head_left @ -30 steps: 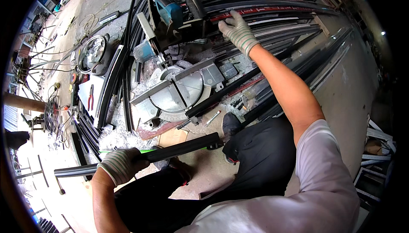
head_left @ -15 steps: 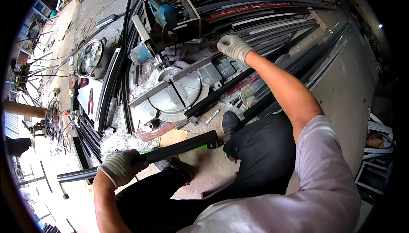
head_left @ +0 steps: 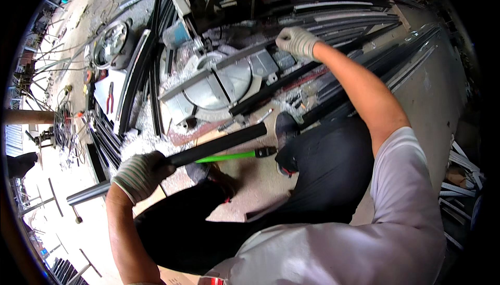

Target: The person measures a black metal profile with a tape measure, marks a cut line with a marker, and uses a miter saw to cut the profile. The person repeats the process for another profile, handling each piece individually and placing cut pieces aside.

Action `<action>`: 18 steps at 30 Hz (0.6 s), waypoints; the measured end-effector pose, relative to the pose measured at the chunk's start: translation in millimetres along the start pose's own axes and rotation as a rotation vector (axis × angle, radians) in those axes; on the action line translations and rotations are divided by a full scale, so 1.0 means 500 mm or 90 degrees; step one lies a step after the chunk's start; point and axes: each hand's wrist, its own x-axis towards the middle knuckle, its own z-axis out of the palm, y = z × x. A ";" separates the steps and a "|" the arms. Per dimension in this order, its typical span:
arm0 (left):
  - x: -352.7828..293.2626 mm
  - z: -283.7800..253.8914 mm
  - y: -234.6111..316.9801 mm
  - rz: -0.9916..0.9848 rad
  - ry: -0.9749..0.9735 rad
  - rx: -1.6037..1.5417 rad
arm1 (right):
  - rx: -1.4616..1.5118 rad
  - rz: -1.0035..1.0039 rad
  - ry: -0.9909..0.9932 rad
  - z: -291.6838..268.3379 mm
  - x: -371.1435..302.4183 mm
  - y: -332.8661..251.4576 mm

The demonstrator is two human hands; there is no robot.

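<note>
"While the right hand [head_left: 297,44] hangs at the upper centre of the frame, what is the left hand [head_left: 139,177] up to?"

"It's wrapped around a long black bar [head_left: 219,146], gripping it at the lower left of the frame; the bar slants from there up to the middle"

"And the right one, does it hold anything?"

"It's curled in on itself, but I can't tell whether anything is inside; it sits near the right side of the mitre saw [head_left: 203,88], in front of the long dark profiles [head_left: 338,21] that fan across the upper right"

"Bare hands?"

"Both wear pale striped gloves [head_left: 130,181]"

"What's close to the bar?"

"Just below its right half runs a bright green strip [head_left: 229,157] with a black end piece [head_left: 265,151], near a dark shoe [head_left: 285,128] at the centre"

"Anything over on the left?"

"Red-handled pliers [head_left: 109,101] on a white sheet [head_left: 117,83], left of the saw, and a round container [head_left: 125,58] above them, towards the upper left of the frame"
</note>
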 end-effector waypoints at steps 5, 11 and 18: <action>0.003 0.010 -0.005 0.007 0.034 -0.069 | -0.072 -0.054 -0.061 -0.001 -0.022 -0.008; -0.012 0.015 -0.029 0.012 0.042 -0.075 | -0.159 -0.041 -0.277 -0.022 -0.077 -0.106; -0.024 0.022 -0.051 0.019 0.050 -0.130 | -0.125 -0.110 -0.401 -0.025 -0.207 -0.265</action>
